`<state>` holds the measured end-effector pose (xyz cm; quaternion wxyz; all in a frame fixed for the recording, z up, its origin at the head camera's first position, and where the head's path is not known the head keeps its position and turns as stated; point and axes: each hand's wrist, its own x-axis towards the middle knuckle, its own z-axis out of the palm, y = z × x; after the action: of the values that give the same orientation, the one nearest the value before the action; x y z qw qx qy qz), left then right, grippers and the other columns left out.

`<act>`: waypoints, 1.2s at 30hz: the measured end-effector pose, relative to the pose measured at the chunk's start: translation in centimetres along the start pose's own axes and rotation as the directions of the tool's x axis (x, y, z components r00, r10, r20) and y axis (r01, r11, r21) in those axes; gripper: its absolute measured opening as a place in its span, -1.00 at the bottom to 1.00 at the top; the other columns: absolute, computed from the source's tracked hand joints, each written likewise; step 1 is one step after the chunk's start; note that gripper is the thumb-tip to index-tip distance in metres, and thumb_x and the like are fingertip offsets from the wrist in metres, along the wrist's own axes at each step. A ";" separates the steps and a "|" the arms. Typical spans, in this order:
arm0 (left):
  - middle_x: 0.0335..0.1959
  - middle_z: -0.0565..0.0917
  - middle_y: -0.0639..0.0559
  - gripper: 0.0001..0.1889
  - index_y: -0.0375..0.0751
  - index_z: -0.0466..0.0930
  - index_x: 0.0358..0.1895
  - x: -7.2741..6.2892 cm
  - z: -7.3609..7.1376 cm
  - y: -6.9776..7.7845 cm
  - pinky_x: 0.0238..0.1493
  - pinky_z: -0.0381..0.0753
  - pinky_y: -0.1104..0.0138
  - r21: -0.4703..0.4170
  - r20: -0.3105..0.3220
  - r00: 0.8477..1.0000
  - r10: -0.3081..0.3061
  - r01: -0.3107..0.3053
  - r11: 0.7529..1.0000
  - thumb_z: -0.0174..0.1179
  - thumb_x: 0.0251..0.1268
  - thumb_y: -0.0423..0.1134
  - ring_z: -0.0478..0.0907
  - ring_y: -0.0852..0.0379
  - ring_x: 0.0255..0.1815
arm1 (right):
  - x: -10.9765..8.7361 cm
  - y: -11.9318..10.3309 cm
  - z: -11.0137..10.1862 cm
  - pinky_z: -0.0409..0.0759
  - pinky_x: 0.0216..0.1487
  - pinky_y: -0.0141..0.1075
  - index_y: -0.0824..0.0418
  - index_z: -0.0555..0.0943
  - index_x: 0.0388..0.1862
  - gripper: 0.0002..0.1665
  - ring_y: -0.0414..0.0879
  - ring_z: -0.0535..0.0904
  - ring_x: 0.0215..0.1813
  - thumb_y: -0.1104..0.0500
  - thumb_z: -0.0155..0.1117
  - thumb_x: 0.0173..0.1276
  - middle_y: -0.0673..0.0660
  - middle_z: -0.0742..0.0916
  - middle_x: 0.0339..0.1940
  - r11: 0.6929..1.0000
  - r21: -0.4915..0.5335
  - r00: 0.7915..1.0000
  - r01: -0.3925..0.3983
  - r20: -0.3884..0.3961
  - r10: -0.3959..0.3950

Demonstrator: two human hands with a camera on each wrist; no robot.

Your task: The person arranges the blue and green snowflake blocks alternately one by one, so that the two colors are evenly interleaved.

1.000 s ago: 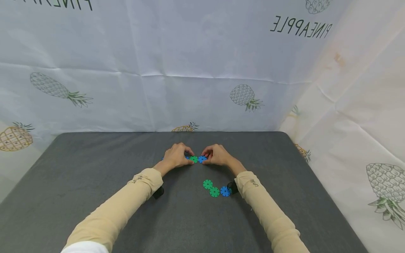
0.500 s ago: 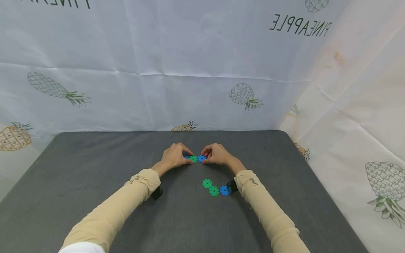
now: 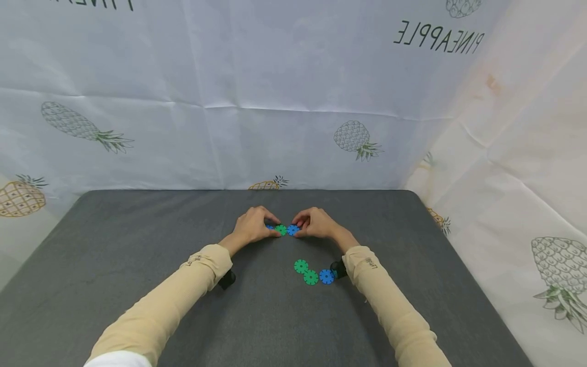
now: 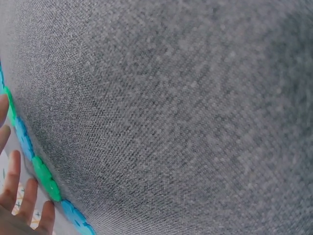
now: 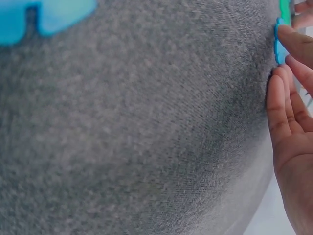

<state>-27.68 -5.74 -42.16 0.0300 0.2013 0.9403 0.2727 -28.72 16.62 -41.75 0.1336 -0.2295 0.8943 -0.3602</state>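
Note:
At the far middle of the table, my left hand [image 3: 251,225] holds a notched green disc [image 3: 281,230] between thumb and index finger. My right hand [image 3: 318,224] pinches a blue disc [image 3: 293,230] just to its right; the two discs meet edge to edge. Left of the green one, another blue disc [image 3: 269,228] is partly covered by the left hand. The left wrist view shows a row of alternating discs, among them a blue disc [image 4: 23,137] and a green disc [image 4: 46,178], running past the spread other fingers of that hand. Whether their slots interlock is too small to tell.
Nearer on the grey table [image 3: 270,316] lie two loose green discs [image 3: 311,277] and a blue disc [image 3: 326,277]. Another piece there is mostly hidden by the right wrist camera [image 3: 338,269]. A pineapple-print curtain [image 3: 293,148] hangs behind the table.
My left hand has shifted slightly left, and the bit of blue seen behind it earlier is now covered. The right hand stays on its blue disc, almost still.

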 end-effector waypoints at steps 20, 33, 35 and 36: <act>0.06 0.59 -0.01 -0.67 0.00 0.76 -0.09 0.8 1.0 1.6 0.06 0.48 -0.01 -0.021 -0.020 0.999 0.050 -0.051 0.998 0.46 0.03 -0.05 0.46 -0.09 0.13 | -4.7 2.1 -2.4 0.56 -0.25 -0.31 0.49 0.59 0.02 -0.62 -0.04 0.61 -0.23 0.37 0.37 0.22 0.41 0.66 -0.03 0.950 0.276 0.987 0.145 -0.104 -0.121; 0.08 0.60 -0.02 -0.68 0.02 0.77 -0.12 1.3 1.8 2.1 0.05 0.50 0.03 0.018 -0.005 0.999 0.046 -0.046 0.999 0.47 0.01 -0.03 0.48 -0.07 0.12 | -8.7 3.2 -2.8 0.53 -0.21 -0.34 0.53 0.56 0.04 -0.60 -0.08 0.60 -0.22 0.39 0.33 0.24 0.48 0.64 -0.07 0.925 0.347 0.987 0.154 -0.095 -0.129; 0.08 0.59 -0.02 -0.68 0.02 0.77 -0.13 1.3 1.8 2.2 0.03 0.51 0.04 0.017 -0.005 0.999 0.043 -0.043 0.999 0.47 0.00 -0.03 0.49 -0.07 0.11 | -9.3 3.1 -2.7 0.54 -0.20 -0.35 0.55 0.55 0.04 -0.60 -0.08 0.60 -0.21 0.39 0.33 0.24 0.49 0.63 -0.07 0.918 0.363 0.987 0.159 -0.080 -0.139; 0.07 0.59 -0.02 -0.68 0.02 0.77 -0.13 1.3 1.9 2.2 0.02 0.52 0.05 0.017 -0.005 0.999 0.046 -0.046 0.999 0.47 0.00 -0.03 0.49 -0.06 0.10 | -9.5 3.1 -2.5 0.54 -0.19 -0.36 0.55 0.55 0.04 -0.60 -0.09 0.60 -0.21 0.40 0.33 0.24 0.49 0.62 -0.06 0.915 0.370 0.987 0.161 -0.073 -0.143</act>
<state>-27.74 -2.59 -42.50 0.0197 0.2224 0.9378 0.2658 -22.56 24.88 -41.43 0.1266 -0.2604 0.7913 -0.5385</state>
